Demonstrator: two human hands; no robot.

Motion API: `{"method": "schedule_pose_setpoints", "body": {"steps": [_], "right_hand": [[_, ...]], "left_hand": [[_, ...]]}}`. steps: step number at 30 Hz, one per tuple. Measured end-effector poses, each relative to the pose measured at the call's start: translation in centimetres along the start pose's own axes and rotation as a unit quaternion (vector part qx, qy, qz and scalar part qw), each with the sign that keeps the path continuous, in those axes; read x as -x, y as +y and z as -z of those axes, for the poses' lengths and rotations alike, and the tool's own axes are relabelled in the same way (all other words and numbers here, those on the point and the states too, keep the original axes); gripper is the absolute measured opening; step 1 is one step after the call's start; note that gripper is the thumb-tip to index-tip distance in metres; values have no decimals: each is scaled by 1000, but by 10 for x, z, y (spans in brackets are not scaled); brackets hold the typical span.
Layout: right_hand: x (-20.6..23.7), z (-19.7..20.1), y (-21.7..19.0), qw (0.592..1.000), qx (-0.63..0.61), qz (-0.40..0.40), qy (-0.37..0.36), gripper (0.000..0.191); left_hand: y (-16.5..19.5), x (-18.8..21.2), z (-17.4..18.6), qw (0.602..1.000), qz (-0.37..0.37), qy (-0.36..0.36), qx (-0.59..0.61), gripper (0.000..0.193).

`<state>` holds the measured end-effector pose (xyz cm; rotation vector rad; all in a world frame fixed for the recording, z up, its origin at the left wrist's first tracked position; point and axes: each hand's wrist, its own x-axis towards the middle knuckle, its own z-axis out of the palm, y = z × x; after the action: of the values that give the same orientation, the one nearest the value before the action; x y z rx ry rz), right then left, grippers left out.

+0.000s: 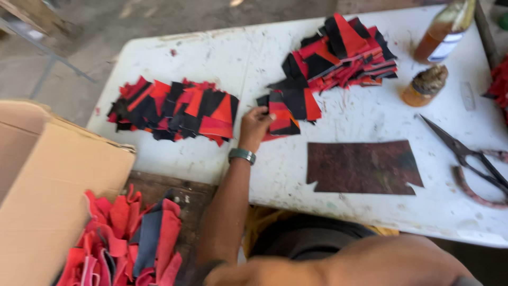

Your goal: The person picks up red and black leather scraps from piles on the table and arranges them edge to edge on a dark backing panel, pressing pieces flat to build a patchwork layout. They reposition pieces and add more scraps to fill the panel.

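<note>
On table, centre: left hand (256, 126) w/ grey-green wristband, reaching from 6 o'clock up to a small loose pile of red-and-black cut fabric pieces (288, 108) on the scuffed white work table (370, 212).
Fingers: curled together, tips pinching or pressing the pile's near-left edge; exact grip hard to read through blur.
Right hand: not in shot; only a bare shoulder at bottom edge.
Where pile sits: mid-table, at 12 o'clock of the dark brown notched leather panel (362, 167), between the wide flat spread of red-and-black pieces (174, 108) at 9 o'clock and the taller heap of same (344, 50) at 1 o'clock.
Pointing/axis: pile's long axis runs roughly 12-to-6, slightly tilted; top piece a red wedge, pointed end toward 6 o'clock, prob.
Risk 1: loose stack could slide and fan apart if only the top piece is dragged; pieces look slick and unaligned.
Risk 2: sleeve-less forearm crosses table edge; a sweep toward 3 o'clock could meet the open black scissors (465, 153).
Risk 3: amber glue bottle (442, 32) and small crusted jar (425, 85) at 2 o'clock could tip onto heap if bumped.
Off-table: cardboard box (47, 185) and red scraps (127, 238) at 8 o'clock.
</note>
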<state>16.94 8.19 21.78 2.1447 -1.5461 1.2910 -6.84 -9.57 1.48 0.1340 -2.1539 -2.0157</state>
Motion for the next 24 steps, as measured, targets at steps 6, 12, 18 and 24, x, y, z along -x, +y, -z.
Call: {"method": "schedule_pose_setpoints", "body": {"steps": [6, 12, 18, 24], "right_hand": [[60, 32, 82, 965, 131, -211, 86, 9], [127, 72, 165, 835, 208, -488, 144, 24], [170, 79, 199, 758, 185, -602, 172, 79], [176, 75, 223, 758, 208, -593, 176, 81]], "left_hand": [[14, 5, 2, 1000, 21, -15, -9, 42], [17, 6, 3, 998, 48, -7, -27, 31], [12, 4, 8, 994, 39, -49, 84, 10], [20, 6, 12, 992, 66, -59, 90, 6]]}}
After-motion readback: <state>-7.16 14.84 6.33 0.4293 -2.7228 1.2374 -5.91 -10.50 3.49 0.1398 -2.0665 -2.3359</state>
